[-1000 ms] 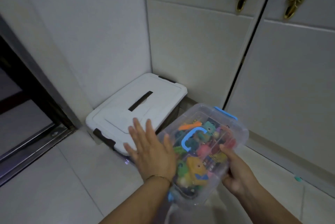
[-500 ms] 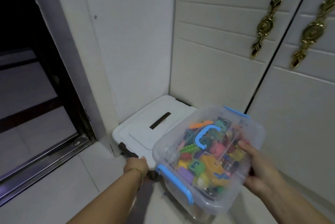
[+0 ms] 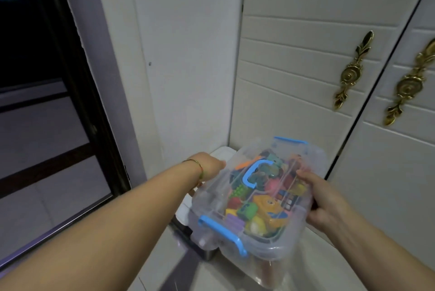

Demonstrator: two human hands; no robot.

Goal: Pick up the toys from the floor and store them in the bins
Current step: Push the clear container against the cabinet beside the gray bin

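A clear plastic bin [image 3: 211,198] with a blue handle [image 3: 253,173] and blue clips is held up in front of me, tilted, with its lid on. Colourful toys [image 3: 266,208] fill it. My right hand [image 3: 329,198] grips its right side, thumb on the lid. My left hand [image 3: 209,165] is against the bin's far left corner, and the bin hides its fingers. Below, a white-lidded bin [image 3: 221,150] stands on the floor in the corner, mostly covered by the clear bin.
A dark doorway with a metal floor track [image 3: 70,220] opens on the left. White cupboard doors with gold handles [image 3: 352,74] rise at the back right, and a white wall [image 3: 188,55] stands between. Pale floor tiles [image 3: 164,267] lie below.
My left hand has risen from the white bin's front edge to the clear bin's left corner. The clear bin has moved up and over the white bin. The view has tilted upward.
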